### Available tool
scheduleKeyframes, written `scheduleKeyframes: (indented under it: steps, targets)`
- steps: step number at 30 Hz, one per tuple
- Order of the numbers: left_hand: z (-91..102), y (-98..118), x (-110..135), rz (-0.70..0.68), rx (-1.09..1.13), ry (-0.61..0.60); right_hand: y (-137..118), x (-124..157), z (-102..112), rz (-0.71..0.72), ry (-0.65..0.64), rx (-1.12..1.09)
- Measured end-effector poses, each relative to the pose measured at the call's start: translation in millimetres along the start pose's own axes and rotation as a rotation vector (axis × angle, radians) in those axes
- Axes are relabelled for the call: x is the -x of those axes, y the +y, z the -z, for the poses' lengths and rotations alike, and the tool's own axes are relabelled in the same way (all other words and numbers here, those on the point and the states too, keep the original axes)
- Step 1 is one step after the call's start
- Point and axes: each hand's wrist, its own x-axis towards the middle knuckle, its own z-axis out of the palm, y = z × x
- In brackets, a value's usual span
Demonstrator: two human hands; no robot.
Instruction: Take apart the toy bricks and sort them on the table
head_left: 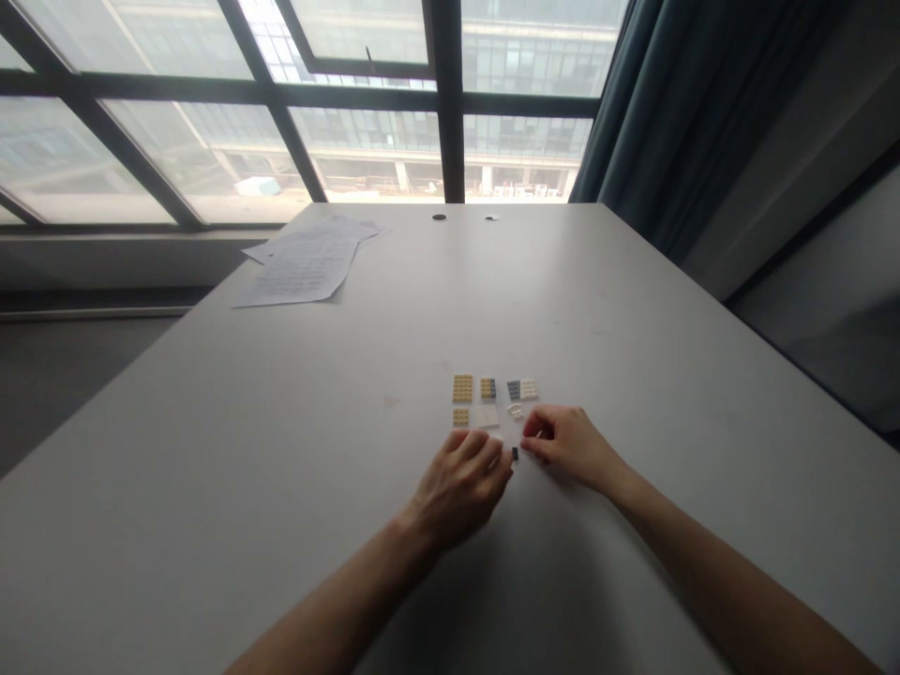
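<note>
Small flat building-brick plates lie in a loose group on the white table (281, 469): a tan plate (462, 387), a tan-and-grey piece (487, 387), a grey-and-white piece (521, 389), a small tan plate (460, 417), a white plate (487, 416) and a tiny white piece (516, 411). Just in front of them, both hands meet over a small dark piece (515, 454). My left hand (460, 487) has curled fingers, their tips touching that piece. My right hand (569, 445) is pinched, its fingertips at the piece's other side.
Printed paper sheets (306, 262) lie at the table's far left corner. Two round cable holes (440, 217) sit near the far edge. Beyond are large windows; a dark curtain (675, 122) hangs at the right.
</note>
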Motion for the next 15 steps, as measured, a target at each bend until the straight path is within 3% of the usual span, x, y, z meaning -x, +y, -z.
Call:
scheduleKeyframes:
  steps: [6,15]
  targets:
    - [-1.2,3.1,-3.1,-0.016,-0.012,-0.042,-0.8,1.5,10.7,0.155,-0.012,0.091]
    - [-2.5,3.0,-4.1,0.008,0.004,-0.083,-2.6,6.6,0.3,0.317,-0.038,0.459]
